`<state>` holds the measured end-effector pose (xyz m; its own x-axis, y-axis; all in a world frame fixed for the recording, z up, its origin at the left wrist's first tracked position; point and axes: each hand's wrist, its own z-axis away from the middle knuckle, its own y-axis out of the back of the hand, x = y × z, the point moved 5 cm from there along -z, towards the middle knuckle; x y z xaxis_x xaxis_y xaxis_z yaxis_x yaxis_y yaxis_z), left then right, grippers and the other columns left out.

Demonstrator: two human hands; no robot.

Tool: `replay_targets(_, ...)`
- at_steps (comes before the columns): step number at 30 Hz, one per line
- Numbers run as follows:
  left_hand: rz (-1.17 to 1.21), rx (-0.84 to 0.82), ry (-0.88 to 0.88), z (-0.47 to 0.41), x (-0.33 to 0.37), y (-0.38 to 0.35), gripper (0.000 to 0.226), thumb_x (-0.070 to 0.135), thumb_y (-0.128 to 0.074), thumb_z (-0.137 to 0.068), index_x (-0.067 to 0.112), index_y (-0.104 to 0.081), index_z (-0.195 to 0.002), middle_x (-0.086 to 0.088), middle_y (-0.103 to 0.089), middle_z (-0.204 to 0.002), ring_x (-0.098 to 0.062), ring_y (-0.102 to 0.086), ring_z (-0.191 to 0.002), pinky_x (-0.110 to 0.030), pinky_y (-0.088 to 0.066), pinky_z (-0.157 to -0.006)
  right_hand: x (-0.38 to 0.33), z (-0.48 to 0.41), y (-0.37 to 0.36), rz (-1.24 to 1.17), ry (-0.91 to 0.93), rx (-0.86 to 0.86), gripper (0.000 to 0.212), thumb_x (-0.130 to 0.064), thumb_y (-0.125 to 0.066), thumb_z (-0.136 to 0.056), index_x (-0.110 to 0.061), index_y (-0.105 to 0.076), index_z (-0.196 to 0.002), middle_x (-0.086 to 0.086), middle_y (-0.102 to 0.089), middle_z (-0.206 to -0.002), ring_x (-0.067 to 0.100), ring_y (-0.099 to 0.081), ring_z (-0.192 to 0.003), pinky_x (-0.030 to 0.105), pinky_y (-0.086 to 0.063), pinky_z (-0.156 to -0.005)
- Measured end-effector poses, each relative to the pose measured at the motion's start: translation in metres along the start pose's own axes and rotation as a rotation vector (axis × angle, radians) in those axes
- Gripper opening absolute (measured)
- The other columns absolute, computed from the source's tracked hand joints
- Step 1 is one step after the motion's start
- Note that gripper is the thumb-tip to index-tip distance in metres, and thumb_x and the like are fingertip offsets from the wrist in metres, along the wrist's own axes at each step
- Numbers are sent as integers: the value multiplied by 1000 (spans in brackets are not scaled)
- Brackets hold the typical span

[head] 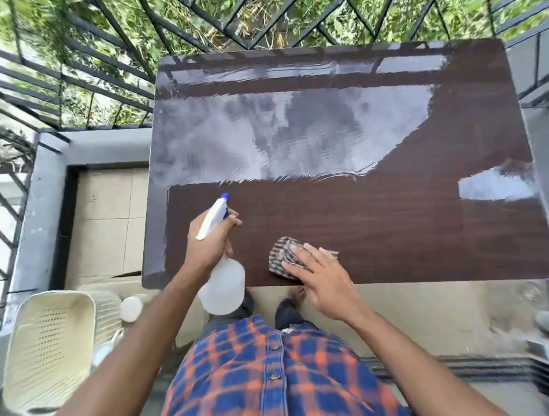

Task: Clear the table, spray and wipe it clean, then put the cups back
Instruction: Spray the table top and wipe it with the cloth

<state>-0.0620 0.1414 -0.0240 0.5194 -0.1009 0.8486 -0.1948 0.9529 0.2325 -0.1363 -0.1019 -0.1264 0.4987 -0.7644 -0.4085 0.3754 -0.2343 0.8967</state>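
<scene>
The dark brown table (378, 228) fills the middle of the view, its far half shiny with reflected light. My left hand (210, 242) grips a white spray bottle (223, 282) with a blue nozzle, held over the table's near left corner and pointing away from me. A striped grey cloth (283, 254) lies near the table's front edge. My right hand (323, 278) presses flat on the cloth with fingers spread. White cups (131, 308) sit low at the left, beside the chair; their number is unclear.
A cream plastic chair (49, 346) stands at the lower left. Black metal railing (72, 84) runs behind and to the left of the table, with green plants beyond it. A grey ledge (34, 218) borders the tiled floor on the left.
</scene>
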Motion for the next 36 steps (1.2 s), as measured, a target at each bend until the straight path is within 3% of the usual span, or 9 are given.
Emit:
replay_targets(6,-15,-63,9,4,2,-12,14,23,-65,-78,29,-71,-67,-14,-73,-98,-20,-45,-34,-24,-41,-41,106,6,51,-44,-616,256,59,-8,-58,-93,-25,-49,-149,9,-32,-162,40,-33,-146,54,-28,-118)
replay_targets(10,-23,-97,-13,6,9,-10,15,24,-65,-80,31,-71,-68,-12,-74,-100,-20,-46,-35,-26,-43,-44,136,-48,84,-46,-799,280,60,-14,-52,-98,-24,-36,-155,10,-17,-167,38,-21,-151,51,-21,-122)
replay_targets(14,-6,-97,-24,8,8,9,13,26,-65,-79,31,-71,-69,-11,-74,-99,-20,-46,-35,-25,-43,-45,83,-87,68,-57,-582,184,60,-21,-53,-100,-26,-33,-157,6,-12,-169,34,-16,-153,47,-17,-124)
replay_targets(17,-5,-121,-26,9,1,28,11,27,-64,-78,31,-71,-70,-9,-74,-96,-20,-46,-35,-26,-43,-45,31,-64,36,-50,-434,142,57,-28,-57,-98,-27,-41,-153,3,-19,-168,34,-24,-151,47,-23,-122)
replay_targets(21,-16,-173,-21,15,-17,58,9,27,-65,-78,28,-71,-72,-10,-74,-93,-18,-46,-36,-26,-43,-45,-23,7,-4,-80,-547,227,64,-45,-59,-94,-28,-42,-153,5,-26,-165,33,-27,-150,45,-24,-121)
replay_targets(27,36,-152,-16,16,-34,108,5,27,-68,-74,26,-72,-71,-19,-72,-98,-13,-48,-39,-23,-43,-40,-64,5,-30,-54,-688,192,95,-58,-70,-83,-25,-25,-160,9,-10,-169,35,-10,-154,45,-15,-125)
replay_targets(32,119,-38,9,17,-50,169,17,30,-70,-69,18,-71,-80,-15,-74,-97,-17,-47,-36,-25,-45,-42,-147,-77,-47,-27,-477,59,97,-45,-72,-81,-27,-20,-161,11,-5,-169,34,-6,-155,44,-17,-124)
replay_targets(36,215,105,31,21,-67,226,14,27,-67,-73,18,-69,-84,-14,-74,-95,-18,-48,-35,-22,-43,-42,-223,-142,-61,-63,-375,-6,92,-8,-60,-84,-21,-12,-161,12,5,-169,38,1,-154,47,-12,-126)
